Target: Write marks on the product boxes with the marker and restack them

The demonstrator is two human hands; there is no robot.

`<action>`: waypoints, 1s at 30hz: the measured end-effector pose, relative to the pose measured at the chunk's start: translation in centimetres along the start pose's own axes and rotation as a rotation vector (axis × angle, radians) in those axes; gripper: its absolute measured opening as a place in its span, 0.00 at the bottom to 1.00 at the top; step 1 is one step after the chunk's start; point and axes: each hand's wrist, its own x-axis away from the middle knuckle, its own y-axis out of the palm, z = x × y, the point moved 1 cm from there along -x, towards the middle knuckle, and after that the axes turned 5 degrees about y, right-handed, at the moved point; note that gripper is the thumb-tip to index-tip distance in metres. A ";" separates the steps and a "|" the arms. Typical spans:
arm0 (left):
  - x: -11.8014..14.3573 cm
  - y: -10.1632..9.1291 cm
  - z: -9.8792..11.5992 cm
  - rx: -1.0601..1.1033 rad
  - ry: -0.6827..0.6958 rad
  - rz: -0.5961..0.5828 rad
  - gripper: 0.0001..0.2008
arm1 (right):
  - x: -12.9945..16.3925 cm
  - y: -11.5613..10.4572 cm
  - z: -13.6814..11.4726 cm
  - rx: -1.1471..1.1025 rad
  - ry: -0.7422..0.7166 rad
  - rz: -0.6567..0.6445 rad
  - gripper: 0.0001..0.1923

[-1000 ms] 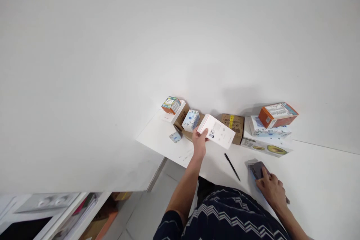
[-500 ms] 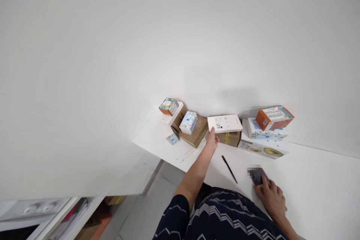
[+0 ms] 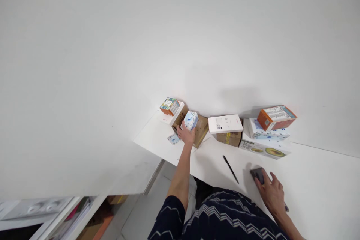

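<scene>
My left hand (image 3: 185,134) reaches over the near end of a small white-and-blue box (image 3: 191,120), fingers bent along its sides. That box sits on a flat brown cardboard box (image 3: 201,131). A blue-and-white card or packet (image 3: 173,139) lies on the table just left of the hand, partly covered. My right hand (image 3: 271,193) is wrapped over a dark smartphone (image 3: 257,174) low above or on the white table (image 3: 315,180); the palm hides much of it. Between my hands lies a black pen (image 3: 231,169).
At the left, an orange-and-teal box (image 3: 169,107) tops a white box (image 3: 176,116). A flat white box (image 3: 225,123) rests on a brown carton (image 3: 232,138). On the right, an orange box (image 3: 277,117) sits on a blue-and-white box (image 3: 267,133) above an avocado-printed box (image 3: 261,149).
My left hand has left the flat white box and moved left to the small white-and-blue box. My right hand stays at the phone, with its fingers slightly shifted.
</scene>
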 end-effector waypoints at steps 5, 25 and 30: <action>-1.8 -0.8 -1.2 0.046 -0.034 -0.032 0.35 | -1.7 -0.5 -2.5 -0.127 -0.189 0.051 0.27; 8.0 -9.0 3.1 0.935 -0.327 -0.510 0.25 | -4.1 -10.6 -14.5 -1.111 -0.216 -0.333 0.29; 9.4 -7.7 4.3 0.886 -0.311 -0.728 0.29 | -3.8 -12.5 -15.7 -1.276 -0.230 -0.503 0.32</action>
